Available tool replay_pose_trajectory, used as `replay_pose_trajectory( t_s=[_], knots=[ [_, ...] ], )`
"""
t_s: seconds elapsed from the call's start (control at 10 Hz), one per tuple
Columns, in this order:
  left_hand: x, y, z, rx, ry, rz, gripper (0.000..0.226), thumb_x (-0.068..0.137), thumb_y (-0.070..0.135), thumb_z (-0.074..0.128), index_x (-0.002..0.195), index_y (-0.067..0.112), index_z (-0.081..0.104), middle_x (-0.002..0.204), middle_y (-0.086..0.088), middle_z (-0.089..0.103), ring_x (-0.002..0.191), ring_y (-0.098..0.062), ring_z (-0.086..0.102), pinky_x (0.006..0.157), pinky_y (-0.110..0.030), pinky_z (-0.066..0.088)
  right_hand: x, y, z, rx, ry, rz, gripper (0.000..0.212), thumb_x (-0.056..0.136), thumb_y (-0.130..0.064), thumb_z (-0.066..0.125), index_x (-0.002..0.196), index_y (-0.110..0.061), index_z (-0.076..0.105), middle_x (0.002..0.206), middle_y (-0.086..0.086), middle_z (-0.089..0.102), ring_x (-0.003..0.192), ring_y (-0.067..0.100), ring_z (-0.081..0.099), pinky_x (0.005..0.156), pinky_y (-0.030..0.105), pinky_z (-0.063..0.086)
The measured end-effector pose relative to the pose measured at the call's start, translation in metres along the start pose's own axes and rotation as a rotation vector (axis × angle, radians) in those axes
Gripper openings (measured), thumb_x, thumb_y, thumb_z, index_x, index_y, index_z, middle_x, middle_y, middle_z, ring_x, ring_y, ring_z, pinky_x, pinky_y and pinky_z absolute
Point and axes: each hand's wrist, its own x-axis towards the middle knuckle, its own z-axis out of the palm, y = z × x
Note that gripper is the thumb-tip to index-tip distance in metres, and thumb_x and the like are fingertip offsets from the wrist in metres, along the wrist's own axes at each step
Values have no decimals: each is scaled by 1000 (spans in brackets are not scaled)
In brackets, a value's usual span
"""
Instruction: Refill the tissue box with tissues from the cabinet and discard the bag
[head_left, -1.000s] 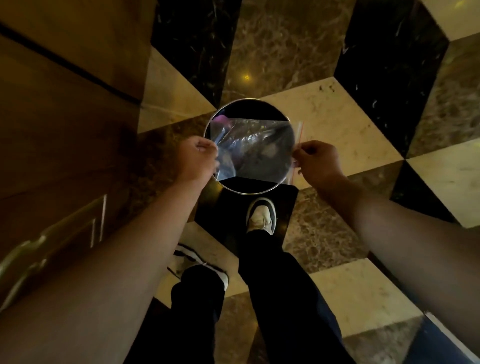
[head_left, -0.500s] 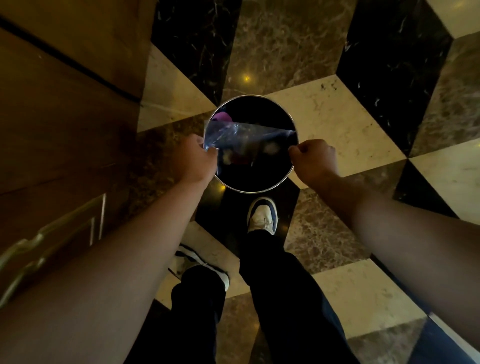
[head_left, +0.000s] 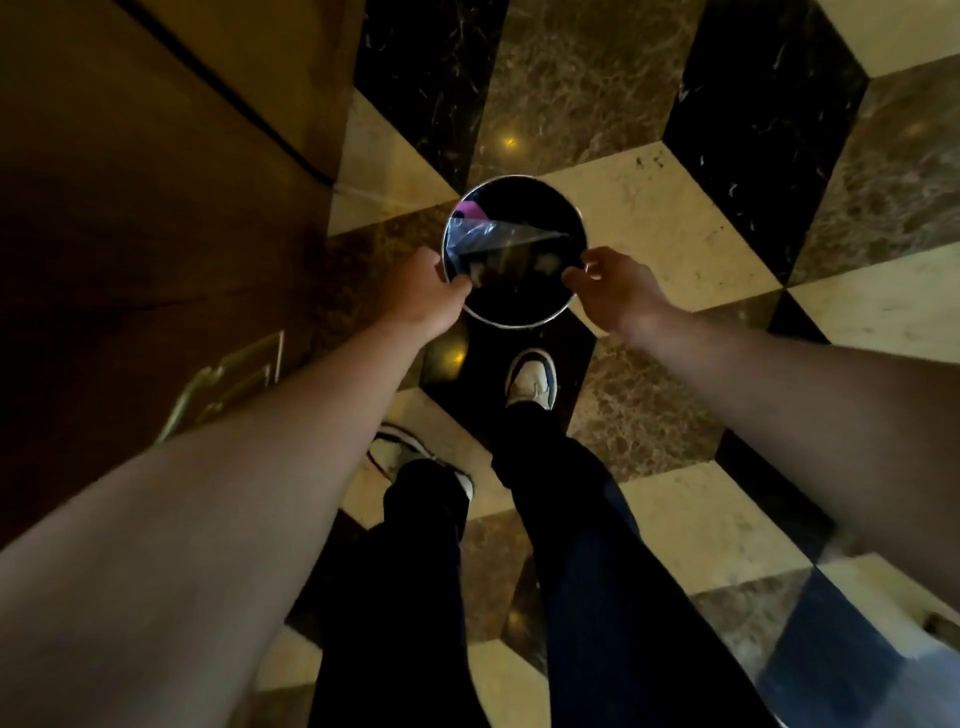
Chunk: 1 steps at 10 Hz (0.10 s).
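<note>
bag (head_left: 485, 244) over bin (head_left: 569, 306) mouth, partly inside | left hand (head_left: 426, 291) pinching its corner | right hand (head_left: 610, 288) fingers loose, off the film | risk: light film clings to rim or drifts to floor on release

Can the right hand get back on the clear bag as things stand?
Probably yes: the right hand is open beside the clear bag over the bin, nothing between; the left hand holds the other edge.
</note>
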Motion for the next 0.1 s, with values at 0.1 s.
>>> replay_pose_trajectory(
  t_s=[0.1],
  knots=[
    [-49,26,-37,10,-17,-4,62,98,38,61,150,11,42,150,-14,50,136,-31,49,99,-34,41,-49,-42,-31,-69,-88,-121,54,101,-46,54,144,-14,51,140,19,60,123,39,58,90,37,47]
  ],
)
